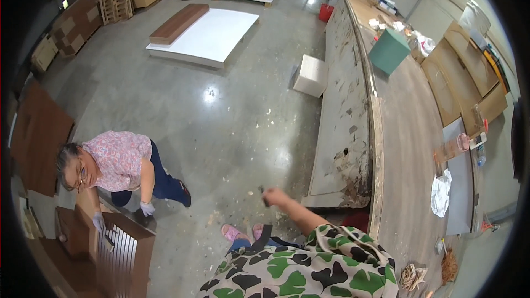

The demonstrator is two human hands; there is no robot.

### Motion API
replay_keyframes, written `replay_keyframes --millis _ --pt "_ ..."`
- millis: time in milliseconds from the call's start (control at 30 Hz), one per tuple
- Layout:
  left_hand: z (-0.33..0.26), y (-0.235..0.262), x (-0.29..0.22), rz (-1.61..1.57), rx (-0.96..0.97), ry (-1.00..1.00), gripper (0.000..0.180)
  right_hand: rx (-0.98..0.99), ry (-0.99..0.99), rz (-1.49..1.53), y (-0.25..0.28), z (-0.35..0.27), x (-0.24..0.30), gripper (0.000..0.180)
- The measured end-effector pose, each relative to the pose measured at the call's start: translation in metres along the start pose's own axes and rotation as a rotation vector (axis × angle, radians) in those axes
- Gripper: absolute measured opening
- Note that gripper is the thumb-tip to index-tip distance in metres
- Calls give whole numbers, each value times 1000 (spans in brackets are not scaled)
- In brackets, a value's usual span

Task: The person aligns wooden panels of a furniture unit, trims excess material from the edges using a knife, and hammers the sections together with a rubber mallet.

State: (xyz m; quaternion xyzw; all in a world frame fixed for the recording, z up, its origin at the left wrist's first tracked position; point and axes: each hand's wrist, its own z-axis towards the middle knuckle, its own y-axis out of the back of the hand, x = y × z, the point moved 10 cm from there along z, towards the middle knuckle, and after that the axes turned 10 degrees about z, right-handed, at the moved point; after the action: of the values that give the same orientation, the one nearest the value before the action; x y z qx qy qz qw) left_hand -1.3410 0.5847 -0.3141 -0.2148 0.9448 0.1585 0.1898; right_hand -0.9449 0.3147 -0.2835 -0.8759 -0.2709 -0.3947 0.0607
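My right hand (274, 196) is held out over the concrete floor, at the end of a bare forearm that comes from a leaf-patterned sleeve. Its fingers are closed round a small, dark, narrow object (265, 198), too small to name. Below it show my pink sandals (232, 233). My left hand does not show. At the lower left a co-worker in a pink floral shirt (121, 157) bends down, wearing pale gloves. One gloved hand rests by a brown slatted panel (117, 251).
A long wood-topped workbench (406, 149) runs along my right side, bearing a green cube (390, 51), a clear bottle (455, 146) and crumpled white plastic (441, 193). A pale block (310, 75) stands beside it. Farther off lies a white panel stack (221, 33) with a brown box on it.
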Motion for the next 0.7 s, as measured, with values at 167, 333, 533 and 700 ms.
replay_keyframes --millis 167,333,533,700 --pt "-32 2 51 29 -51 -26 45 630 208 -950 -98 -20 -118 28" --pt "-125 11 94 1007 -148 -587 48 1210 253 -1025 -109 -102 -176 28" --pt "-201 52 175 -117 -211 152 58 949 177 -567 -141 -175 -168 27" --pt "-196 94 259 -354 -195 183 48 1010 455 -714 -199 -188 -178 33"
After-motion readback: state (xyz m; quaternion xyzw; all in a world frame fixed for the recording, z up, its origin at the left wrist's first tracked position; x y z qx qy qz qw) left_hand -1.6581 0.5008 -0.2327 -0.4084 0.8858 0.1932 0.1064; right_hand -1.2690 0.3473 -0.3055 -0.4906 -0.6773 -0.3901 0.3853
